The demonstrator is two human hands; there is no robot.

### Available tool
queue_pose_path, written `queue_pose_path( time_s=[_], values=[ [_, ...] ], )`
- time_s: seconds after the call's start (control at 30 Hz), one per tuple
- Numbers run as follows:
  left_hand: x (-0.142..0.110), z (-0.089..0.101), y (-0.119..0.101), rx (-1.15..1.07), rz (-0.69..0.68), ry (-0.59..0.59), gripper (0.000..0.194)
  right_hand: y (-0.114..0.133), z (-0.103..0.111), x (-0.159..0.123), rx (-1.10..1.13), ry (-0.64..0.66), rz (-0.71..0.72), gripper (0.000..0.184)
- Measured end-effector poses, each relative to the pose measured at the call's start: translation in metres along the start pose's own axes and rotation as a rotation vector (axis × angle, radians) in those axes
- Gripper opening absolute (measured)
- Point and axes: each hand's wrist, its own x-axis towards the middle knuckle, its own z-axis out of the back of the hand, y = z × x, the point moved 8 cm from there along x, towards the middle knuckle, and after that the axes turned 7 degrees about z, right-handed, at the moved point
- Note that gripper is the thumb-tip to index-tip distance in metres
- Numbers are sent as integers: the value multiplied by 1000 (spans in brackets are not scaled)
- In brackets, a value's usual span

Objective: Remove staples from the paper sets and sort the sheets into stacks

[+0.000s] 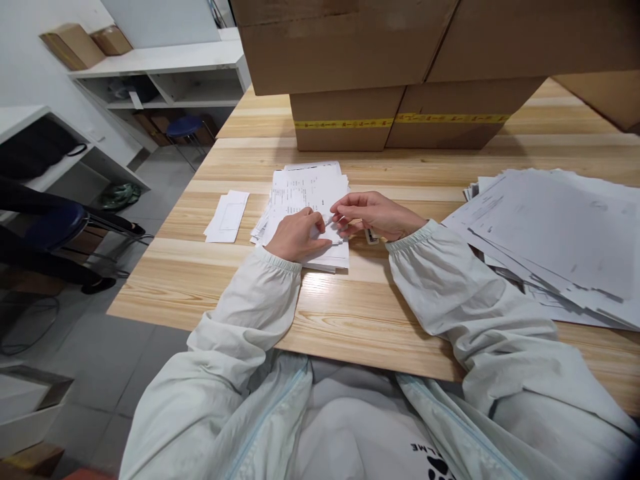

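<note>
Paper stack (305, 190) on wooden table (350, 313), lower part covered by both hands; print too small to read. Small white object (371, 237) mostly hidden under right hand (377, 213). Larger paper pile (565, 233) partly blocked by right sleeve (440, 280), cut off at frame edge. Stack lies under left hand (299, 235), fingers curled, thumb out, grip unclear; right hand half-curled over stack's right edge, can't tell if it's pinching paper.

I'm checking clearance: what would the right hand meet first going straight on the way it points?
Most likely the left hand, just ahead of the right hand, though height above the papers is unclear.
</note>
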Motion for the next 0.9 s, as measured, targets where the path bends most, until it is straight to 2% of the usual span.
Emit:
queue_pose_path(
  time_s=[0.3,0.6,0.73,0.9],
  values=[
    [-1,0,0,-1,-13,-5,21,-6,5,2,12,-17,-8,8],
    [0,0,1,-10,-2,-1,23,-3,0,1,23,-12,-10,11],
    [1,-2,3,-23,-10,-5,27,-4,-1,2,56,17,16,6],
    [0,0,5,-67,-5,-15,15,-7,-4,4,105,46,46,7]
  ],
)
